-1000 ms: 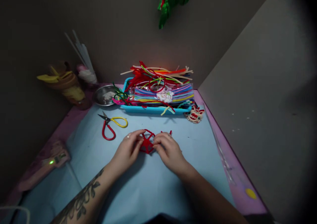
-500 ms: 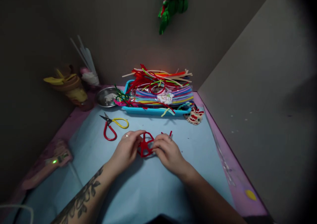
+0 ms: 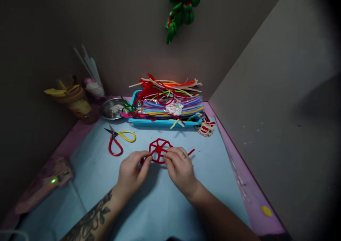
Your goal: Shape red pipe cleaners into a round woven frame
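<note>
A red pipe-cleaner wheel [image 3: 159, 149], a ring with spokes, lies flat on the light blue mat [image 3: 149, 198]. My left hand [image 3: 133, 171] pinches its near left rim with closed fingers. My right hand [image 3: 180, 166] pinches the near right rim, with a loose red end [image 3: 191, 151] sticking out beyond its knuckles. Both forearms come in from the bottom edge.
Red-and-yellow scissors [image 3: 117, 139] lie left of the wheel. Behind stand a blue tray [image 3: 162, 122] heaped with coloured pipe cleaners, a steel dish [image 3: 112, 108], a small red-white figure [image 3: 204, 127] and a brown cup [image 3: 74, 100]. A pink device with a green light [image 3: 53, 179] sits at left. Walls enclose the table.
The wheel has gone from tilted between my hands to lying flat on the mat. My fingers have slid back to its near rim, and the loose red end now points right.
</note>
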A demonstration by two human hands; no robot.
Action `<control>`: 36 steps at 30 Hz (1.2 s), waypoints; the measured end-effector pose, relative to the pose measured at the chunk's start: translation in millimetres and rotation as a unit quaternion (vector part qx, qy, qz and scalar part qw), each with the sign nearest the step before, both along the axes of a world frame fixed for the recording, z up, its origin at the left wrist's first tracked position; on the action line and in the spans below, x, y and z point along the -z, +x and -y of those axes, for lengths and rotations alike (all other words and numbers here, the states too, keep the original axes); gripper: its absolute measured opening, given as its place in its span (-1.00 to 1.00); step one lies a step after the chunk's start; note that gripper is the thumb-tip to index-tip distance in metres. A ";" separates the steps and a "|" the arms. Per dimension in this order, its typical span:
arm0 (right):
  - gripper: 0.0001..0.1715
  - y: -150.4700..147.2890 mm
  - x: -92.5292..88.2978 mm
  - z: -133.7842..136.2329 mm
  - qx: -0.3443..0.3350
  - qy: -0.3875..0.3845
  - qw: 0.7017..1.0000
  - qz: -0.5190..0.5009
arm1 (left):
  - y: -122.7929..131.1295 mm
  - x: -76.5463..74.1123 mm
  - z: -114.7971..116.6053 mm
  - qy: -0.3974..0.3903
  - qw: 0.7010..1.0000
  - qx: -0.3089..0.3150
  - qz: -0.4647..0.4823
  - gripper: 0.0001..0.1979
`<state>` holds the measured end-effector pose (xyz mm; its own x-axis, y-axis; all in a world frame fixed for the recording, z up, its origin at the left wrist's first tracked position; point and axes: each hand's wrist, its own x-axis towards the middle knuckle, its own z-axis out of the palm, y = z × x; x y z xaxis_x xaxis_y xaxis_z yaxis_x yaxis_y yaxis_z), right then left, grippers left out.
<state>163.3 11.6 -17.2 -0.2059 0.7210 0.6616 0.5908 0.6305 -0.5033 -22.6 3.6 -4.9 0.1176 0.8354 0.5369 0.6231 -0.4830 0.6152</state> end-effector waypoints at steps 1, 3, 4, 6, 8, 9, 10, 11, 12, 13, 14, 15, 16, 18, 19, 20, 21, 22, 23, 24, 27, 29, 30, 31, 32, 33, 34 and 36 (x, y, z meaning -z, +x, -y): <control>-0.83 -1.5 -0.1 0.7 0.007 0.006 1.000 0.004 | 3.4 1.2 1.2 -0.027 1.000 0.000 0.007 -0.92; -0.83 -4.4 0.4 2.0 0.007 0.011 1.000 0.012 | 9.1 3.8 2.5 -0.077 0.997 -0.005 0.027 -0.86; -0.83 -5.8 1.0 2.6 0.002 0.011 1.000 0.017 | 11.1 4.8 2.6 -0.097 0.994 -0.007 0.042 -0.84; -0.83 -8.0 2.6 3.7 -0.010 0.006 1.000 0.025 | 13.5 5.6 1.9 -0.128 0.989 -0.014 0.070 -0.84; -0.82 -9.5 3.7 4.7 -0.020 0.000 0.999 0.032 | 14.5 5.0 0.6 -0.147 0.984 -0.023 0.095 -0.87; -0.82 -9.9 3.7 5.1 -0.026 -0.003 0.999 0.031 | 14.5 4.6 -0.2 -0.152 0.982 -0.030 0.105 -0.88; -0.82 -10.1 3.3 5.5 -0.034 -0.008 0.999 0.026 | 14.3 4.3 -1.0 -0.156 0.981 -0.038 0.112 -0.89; -0.83 -10.0 2.6 5.8 -0.042 -0.015 0.999 0.013 | 13.7 4.2 -1.8 -0.157 0.980 -0.046 0.116 -0.90; -0.85 -9.7 1.7 5.9 -0.046 -0.024 0.999 -0.005 | 12.8 4.5 -2.6 -0.155 0.979 -0.055 0.116 -0.90; -0.86 -9.2 0.6 5.8 -0.046 -0.037 0.998 -0.027 | 11.6 5.1 -3.3 -0.151 0.980 -0.061 0.112 -0.91; -0.87 -8.5 -0.4 5.5 -0.042 -0.053 0.997 -0.047 | 10.1 6.1 -4.0 -0.145 0.982 -0.065 0.106 -0.91; -0.87 -7.6 -1.2 4.8 -0.034 -0.069 0.995 -0.063 | 8.5 7.1 -4.6 -0.140 0.983 -0.061 0.099 -0.91; -0.87 -6.6 -1.8 3.9 -0.026 -0.084 0.994 -0.072 | 6.8 8.3 -5.1 -0.137 0.985 -0.053 0.092 -0.91; -0.85 -4.7 -2.0 1.6 -0.019 -0.108 0.991 -0.073 | 3.9 10.6 -5.9 -0.142 0.986 -0.024 0.082 -0.90; -0.85 -3.9 -1.7 0.4 -0.019 -0.114 0.991 -0.071 | 2.9 11.6 -6.1 -0.147 0.986 -0.010 0.077 -0.90; -0.84 -3.3 -1.3 -0.6 -0.020 -0.118 0.991 -0.068 | 2.1 12.5 -6.4 -0.151 0.986 0.003 0.073 -0.91; -0.84 -2.7 -0.8 -1.5 -0.021 -0.121 0.990 -0.065 | 1.7 13.4 -6.6 -0.155 0.985 0.011 0.070 -0.91; -0.84 -2.3 -0.1 -2.3 -0.023 -0.123 0.990 -0.060 | 1.6 14.3 -6.8 -0.158 0.985 0.017 0.066 -0.92; -0.85 -1.8 0.7 -2.9 -0.023 -0.125 0.990 -0.054 | 1.7 15.1 -7.3 -0.161 0.985 0.021 0.063 -0.93; -0.85 -1.4 1.6 -3.4 -0.021 -0.127 0.991 -0.046 | 2.0 15.8 -7.8 -0.166 0.984 0.022 0.059 -0.93; -0.85 -0.3 5.2 -5.0 -0.011 -0.135 0.991 -0.006 | 2.7 17.3 -10.7 -0.184 0.982 0.023 0.044 -0.93; -0.84 0.0 7.9 -6.0 -0.004 -0.143 0.989 0.024 | 2.6 17.3 -12.6 -0.191 0.981 0.028 0.029 -0.92; -0.84 0.0 9.1 -6.5 -0.001 -0.148 0.988 0.038 | 2.3 16.8 -13.3 -0.189 0.981 0.031 0.024 -0.91; -0.84 0.0 10.1 -7.0 0.002 -0.152 0.987 0.049 | 2.0 15.9 -13.5 -0.182 0.983 0.030 0.019 -0.91; -0.84 -0.1 10.9 -7.5 0.005 -0.155 0.986 0.058 | 1.7 14.8 -13.4 -0.171 0.985 0.025 0.014 -0.91; -0.84 -0.1 11.4 -7.8 0.010 -0.156 0.986 0.064 | 1.5 13.4 -12.7 -0.159 0.987 0.016 0.008 -0.91; -0.84 0.1 11.7 -8.2 0.013 -0.156 0.985 0.068 | 1.5 11.9 -11.7 -0.149 0.989 0.004 0.001 -0.91; -0.84 0.5 11.9 -8.5 0.019 -0.152 0.985 0.074 | 2.2 9.4 -8.9 -0.151 0.988 -0.016 -0.016 -0.89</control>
